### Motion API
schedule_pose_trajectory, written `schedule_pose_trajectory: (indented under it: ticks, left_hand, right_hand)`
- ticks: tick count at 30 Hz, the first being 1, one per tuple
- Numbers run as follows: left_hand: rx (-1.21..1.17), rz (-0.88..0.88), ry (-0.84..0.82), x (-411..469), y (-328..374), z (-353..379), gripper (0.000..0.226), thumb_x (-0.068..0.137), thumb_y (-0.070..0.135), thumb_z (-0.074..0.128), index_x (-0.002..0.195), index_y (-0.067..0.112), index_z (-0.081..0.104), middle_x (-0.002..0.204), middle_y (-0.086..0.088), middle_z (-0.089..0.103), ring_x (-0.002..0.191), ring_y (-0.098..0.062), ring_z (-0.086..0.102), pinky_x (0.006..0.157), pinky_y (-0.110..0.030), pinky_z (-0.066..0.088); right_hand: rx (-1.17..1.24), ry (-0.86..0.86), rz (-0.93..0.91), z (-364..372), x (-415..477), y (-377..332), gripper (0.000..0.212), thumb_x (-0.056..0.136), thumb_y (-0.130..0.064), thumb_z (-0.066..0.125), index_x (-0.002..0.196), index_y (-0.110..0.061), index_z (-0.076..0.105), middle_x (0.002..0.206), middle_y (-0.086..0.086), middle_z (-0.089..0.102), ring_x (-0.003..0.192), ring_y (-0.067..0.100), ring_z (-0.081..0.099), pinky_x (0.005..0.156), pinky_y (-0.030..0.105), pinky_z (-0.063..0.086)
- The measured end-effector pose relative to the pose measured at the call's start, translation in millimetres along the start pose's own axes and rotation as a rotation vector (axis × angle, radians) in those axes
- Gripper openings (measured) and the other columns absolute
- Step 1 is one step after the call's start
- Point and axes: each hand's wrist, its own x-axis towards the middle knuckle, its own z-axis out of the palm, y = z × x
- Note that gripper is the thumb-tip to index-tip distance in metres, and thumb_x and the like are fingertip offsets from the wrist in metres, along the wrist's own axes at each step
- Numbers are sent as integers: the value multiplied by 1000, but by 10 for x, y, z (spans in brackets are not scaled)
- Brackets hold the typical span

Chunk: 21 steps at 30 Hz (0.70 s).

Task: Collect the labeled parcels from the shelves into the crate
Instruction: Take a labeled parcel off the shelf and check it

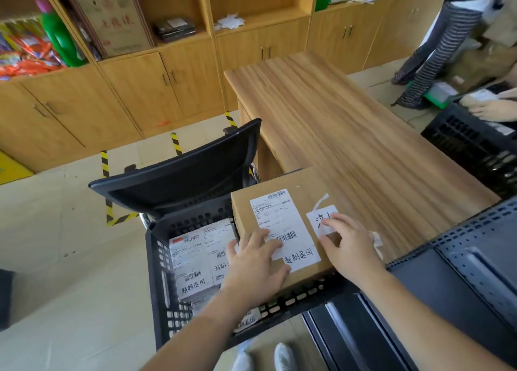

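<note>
A brown cardboard parcel (303,195) with a white shipping label lies across the right rim of the black crate (156,281) and the edge of the wooden table. My left hand (256,264) lies flat on the parcel's near left corner, fingers spread over the label. My right hand (348,247) rests on the parcel's right side, its fingertips on a small white sticker (321,219) with handwriting. Inside the crate lie flat white labeled parcels (195,258), partly hidden under my left arm.
The wooden table (349,124) stretches away on the right. A black chair back (181,172) stands behind the crate. Wooden shelves and cabinets (140,85) line the far wall. Another person in striped trousers (436,51) stands at the far right beside a second black crate (470,147).
</note>
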Motion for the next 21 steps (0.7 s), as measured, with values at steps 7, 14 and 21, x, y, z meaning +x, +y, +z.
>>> schedule_pose_trajectory:
  ticks: [7, 14, 21]
  left_hand:
    - [-173, 169, 145, 357, 202, -703, 35, 93, 45, 62, 126, 37, 62, 136, 16, 51, 131, -11, 46, 107, -39, 37]
    - [-344, 587, 146, 229, 568, -1015, 22, 91, 31, 68, 113, 27, 70, 108, 20, 60, 108, -5, 55, 92, -24, 41]
    - [-329, 1066, -78, -547, 1386, -678, 21, 84, 26, 64, 104, 24, 71, 97, 15, 55, 95, -13, 57, 82, -26, 42]
  right_hand:
    - [82, 10, 25, -459, -211, -674, 36, 97, -31, 63, 132, -24, 64, 138, -5, 56, 130, 19, 50, 110, 40, 41]
    - [99, 209, 197, -730, -928, -1115, 48, 95, -48, 55, 142, -37, 54, 145, -21, 48, 137, 3, 42, 114, 28, 37]
    - [19, 477, 590, -918, -2628, -1054, 49, 97, -40, 62, 145, -34, 52, 146, -16, 50, 136, 6, 44, 114, 22, 33]
